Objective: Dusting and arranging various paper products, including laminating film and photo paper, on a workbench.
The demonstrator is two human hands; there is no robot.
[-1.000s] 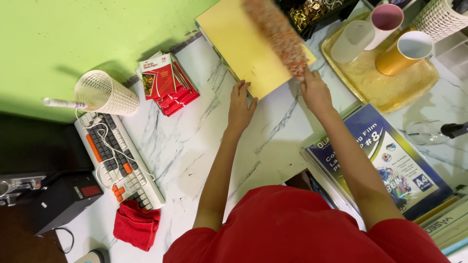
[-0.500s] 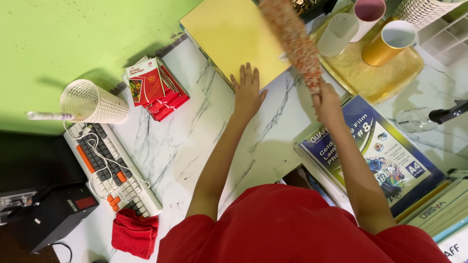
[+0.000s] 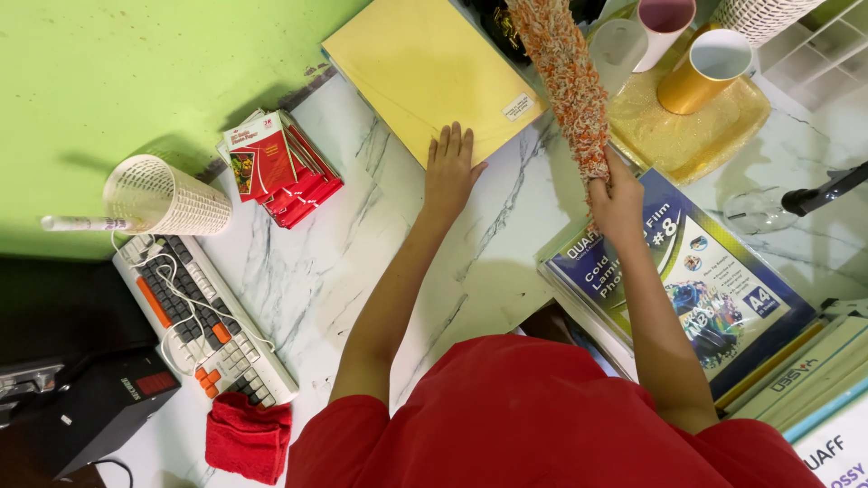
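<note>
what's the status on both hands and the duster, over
Left hand flat on the yellow folder, open. Right hand shut on the orange-and-white duster, its head over the folder's right edge. Gold cup on the tray close beside it.

The right hand (image 3: 617, 194) holds a fuzzy duster (image 3: 565, 77) speckled orange and white. The left hand (image 3: 449, 169) lies on a plain yellow folder (image 3: 425, 63). Under both hands the counter (image 3: 298, 271) is white with grey veins. Right of the right hand sit a gold cup (image 3: 703, 70) on a yellow tray (image 3: 714, 136). Far left of the left hand are red packets (image 3: 276, 167), and a red cloth (image 3: 246, 438).
</note>
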